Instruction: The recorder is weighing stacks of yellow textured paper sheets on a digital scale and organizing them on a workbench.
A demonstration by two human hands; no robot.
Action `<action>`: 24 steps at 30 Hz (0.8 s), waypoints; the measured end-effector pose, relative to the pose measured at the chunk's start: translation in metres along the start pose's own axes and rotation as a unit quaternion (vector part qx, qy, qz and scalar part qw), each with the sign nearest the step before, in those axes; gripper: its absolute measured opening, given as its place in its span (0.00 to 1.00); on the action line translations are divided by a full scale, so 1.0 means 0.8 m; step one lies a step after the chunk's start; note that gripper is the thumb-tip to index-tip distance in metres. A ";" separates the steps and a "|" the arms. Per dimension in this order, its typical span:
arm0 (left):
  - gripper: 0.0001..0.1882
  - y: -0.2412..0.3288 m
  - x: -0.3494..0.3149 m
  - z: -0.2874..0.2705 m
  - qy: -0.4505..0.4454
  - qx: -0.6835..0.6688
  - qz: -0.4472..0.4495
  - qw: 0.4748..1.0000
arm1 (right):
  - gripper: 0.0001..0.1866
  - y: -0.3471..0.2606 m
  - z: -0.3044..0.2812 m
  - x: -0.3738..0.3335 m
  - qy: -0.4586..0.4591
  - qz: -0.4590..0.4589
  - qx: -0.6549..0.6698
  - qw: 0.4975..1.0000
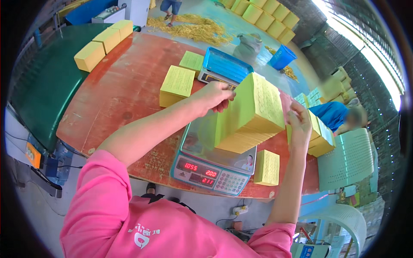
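A tall stack of yellow paper [251, 114] stands on the metal pan of a digital scale [211, 174], whose red display is lit. My left hand [216, 98] is at the stack's left side with its fingers pinched together; what they hold, if anything, is too small to make out. On the other side, my right hand [300, 122] is raised close to the stack's right edge. Its fingers are curled in toward the thumb, and I cannot tell what is between them. A small yellow paper block [266, 167] sits beside the scale, below my right hand.
Two paper blocks [177, 84] and a second scale with a blue tray [227, 64] are farther back on the red table [107, 112]. More blocks line the green surface [51, 81] at left. A person in blue [329, 114] is at right, near more stacks.
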State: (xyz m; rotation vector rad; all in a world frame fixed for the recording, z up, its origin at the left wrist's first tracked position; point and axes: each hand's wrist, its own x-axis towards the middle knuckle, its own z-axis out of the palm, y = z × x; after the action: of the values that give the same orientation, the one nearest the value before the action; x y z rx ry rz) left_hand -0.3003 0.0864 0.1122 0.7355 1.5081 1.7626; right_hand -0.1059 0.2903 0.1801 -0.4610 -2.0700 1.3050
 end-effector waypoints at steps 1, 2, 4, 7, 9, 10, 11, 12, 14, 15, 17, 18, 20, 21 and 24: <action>0.12 -0.003 -0.006 -0.007 -0.008 0.007 -0.002 1.000 | 0.17 -0.018 0.018 -0.008 0.030 -0.072 -0.065 0.995; 0.12 -0.005 -0.011 -0.013 -0.017 0.014 -0.005 1.000 | 0.17 -0.034 0.036 -0.014 0.058 -0.144 -0.128 0.979; 0.11 -0.006 -0.013 -0.024 -0.029 0.002 -0.009 1.000 | 0.21 -0.056 0.067 -0.028 0.044 -0.203 -0.245 0.947; 0.11 -0.008 0.002 -0.032 -0.065 -0.004 -0.008 0.998 | 0.24 -0.066 0.105 -0.041 0.020 -0.288 -0.399 0.870; 0.10 -0.009 0.033 -0.042 -0.064 -0.034 0.045 0.996 | 0.26 -0.055 0.114 -0.039 0.024 -0.248 -0.458 0.853; 0.10 -0.007 0.048 -0.047 -0.067 -0.035 0.046 0.996 | 0.26 -0.051 0.118 -0.039 0.026 -0.248 -0.460 0.852; 0.11 -0.002 0.066 -0.050 -0.033 0.002 0.111 0.993 | 0.26 -0.048 0.121 -0.041 0.021 -0.231 -0.448 0.863; 0.14 0.003 0.083 -0.048 -0.003 0.037 0.173 0.984 | 0.26 -0.043 0.122 -0.042 0.016 -0.211 -0.438 0.874; 0.15 0.020 0.107 -0.043 -0.027 -0.006 0.156 0.987 | 0.24 -0.041 0.123 -0.044 0.025 -0.208 -0.429 0.879; 0.18 0.024 0.115 -0.040 -0.045 -0.047 0.136 0.989 | 0.23 -0.039 0.124 -0.046 0.032 -0.200 -0.407 0.891; 0.18 0.029 0.127 -0.034 -0.067 -0.050 0.120 0.989 | 0.22 -0.039 0.125 -0.046 0.044 -0.192 -0.387 0.901; 0.18 0.027 0.134 -0.032 -0.082 -0.051 0.101 0.990 | 0.21 -0.039 0.127 -0.046 0.045 -0.193 -0.378 0.904; 0.18 0.017 0.151 -0.028 -0.132 -0.053 0.111 0.984 | 0.21 -0.040 0.128 -0.047 0.050 -0.193 -0.371 0.907; 0.19 0.014 0.157 -0.026 -0.178 -0.054 0.120 0.975 | 0.20 -0.041 0.128 -0.046 0.049 -0.184 -0.362 0.913; 0.18 0.003 0.167 -0.020 -0.209 -0.065 0.099 0.971 | 0.19 -0.046 0.125 -0.046 0.045 -0.169 -0.344 0.922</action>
State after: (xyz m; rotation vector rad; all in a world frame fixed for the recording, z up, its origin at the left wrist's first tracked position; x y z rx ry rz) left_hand -0.3936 0.1838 0.1094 1.1399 1.0560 1.6939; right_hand -0.1454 0.1853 0.1705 -0.4158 -2.3586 0.3228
